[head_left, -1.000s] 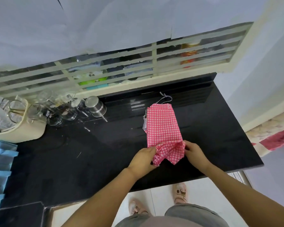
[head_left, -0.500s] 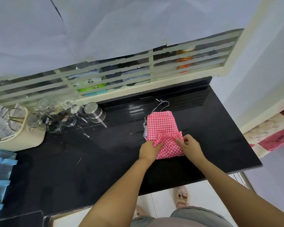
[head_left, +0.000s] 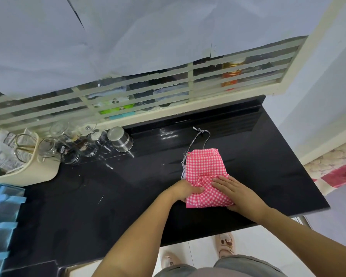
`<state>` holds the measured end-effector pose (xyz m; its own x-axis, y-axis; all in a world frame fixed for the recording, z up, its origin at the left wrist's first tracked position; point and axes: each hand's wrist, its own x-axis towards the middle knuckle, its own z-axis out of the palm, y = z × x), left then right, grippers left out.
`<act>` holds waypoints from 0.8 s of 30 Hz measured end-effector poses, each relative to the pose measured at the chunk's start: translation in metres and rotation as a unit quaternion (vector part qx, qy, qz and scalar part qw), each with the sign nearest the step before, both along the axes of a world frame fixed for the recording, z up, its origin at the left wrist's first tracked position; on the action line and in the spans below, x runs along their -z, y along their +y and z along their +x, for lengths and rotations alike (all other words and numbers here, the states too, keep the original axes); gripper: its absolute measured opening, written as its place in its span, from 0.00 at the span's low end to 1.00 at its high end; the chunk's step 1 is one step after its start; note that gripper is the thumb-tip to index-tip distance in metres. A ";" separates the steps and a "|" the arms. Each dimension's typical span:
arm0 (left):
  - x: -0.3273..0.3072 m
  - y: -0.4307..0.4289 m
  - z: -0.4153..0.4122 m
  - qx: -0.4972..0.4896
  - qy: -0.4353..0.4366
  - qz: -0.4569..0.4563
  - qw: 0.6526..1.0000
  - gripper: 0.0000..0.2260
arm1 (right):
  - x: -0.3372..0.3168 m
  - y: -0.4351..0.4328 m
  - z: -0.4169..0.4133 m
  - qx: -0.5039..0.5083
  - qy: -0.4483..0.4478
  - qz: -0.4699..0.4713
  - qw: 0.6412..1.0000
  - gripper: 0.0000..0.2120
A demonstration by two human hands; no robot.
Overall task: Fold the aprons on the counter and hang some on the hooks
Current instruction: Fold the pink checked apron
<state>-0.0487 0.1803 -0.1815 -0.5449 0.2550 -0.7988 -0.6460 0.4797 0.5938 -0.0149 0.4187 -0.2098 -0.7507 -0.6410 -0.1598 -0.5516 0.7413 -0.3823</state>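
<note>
A folded pink apron (head_left: 204,164) is pressed flat on the black bench (head_left: 108,206).
The apron lies at about 4 o'clock on the bench, and its striped string (head_left: 202,136) points to 12 o'clock. The right hand (head_left: 238,191) presses the near fold with straight fingers. The left hand (head_left: 185,189), at the apron's 9 o'clock edge, touches it with stretched fingers. Glasses (head_left: 72,144) stand at 10 o'clock.
</note>
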 end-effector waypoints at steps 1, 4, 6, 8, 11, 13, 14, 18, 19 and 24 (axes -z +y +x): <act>0.001 0.000 0.003 -0.004 -0.006 0.008 1.000 0.20 | -0.001 -0.001 0.002 0.010 -0.017 -0.013 1.000 0.36; -0.001 0.003 0.013 0.065 0.156 -0.112 0.979 0.13 | -0.004 -0.006 0.005 0.034 -0.059 -0.013 0.998 0.33; -0.011 0.011 0.019 0.150 0.350 -0.293 0.877 0.17 | -0.007 -0.009 0.004 0.052 -0.071 -0.014 0.996 0.32; -0.017 0.016 0.020 0.223 0.472 -0.289 0.802 0.21 | -0.013 -0.010 0.003 0.070 -0.089 -0.037 0.993 0.31; -0.022 0.014 0.018 0.412 0.458 -0.196 0.763 0.27 | -0.019 -0.009 -0.002 0.098 -0.138 -0.082 0.982 0.25; -0.024 0.005 0.016 0.368 0.359 -0.139 0.846 0.27 | -0.024 -0.008 -0.008 0.126 -0.182 -0.113 0.969 0.20; -0.024 -0.001 0.013 0.314 0.309 -0.111 0.891 0.26 | -0.025 -0.009 -0.011 0.149 -0.206 -0.137 0.957 0.19; -0.028 -0.020 -0.005 0.247 0.171 -0.068 0.951 0.28 | -0.029 -0.013 -0.023 0.230 -0.268 -0.223 0.909 0.13; -0.030 -0.022 -0.010 0.245 0.144 -0.054 0.957 0.29 | -0.031 -0.014 -0.026 0.240 -0.279 -0.235 0.900 0.12; -0.034 -0.035 -0.029 0.141 -0.031 0.069 0.987 0.33 | -0.036 -0.021 -0.041 0.308 -0.318 -0.311 0.841 0.09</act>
<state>-0.0774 0.1458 -0.1477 -0.3876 0.4978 -0.7759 -0.5354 0.5636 0.6291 -0.0558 0.3976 -0.1740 -0.8607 -0.2696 -0.4318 0.3266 0.3582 -0.8747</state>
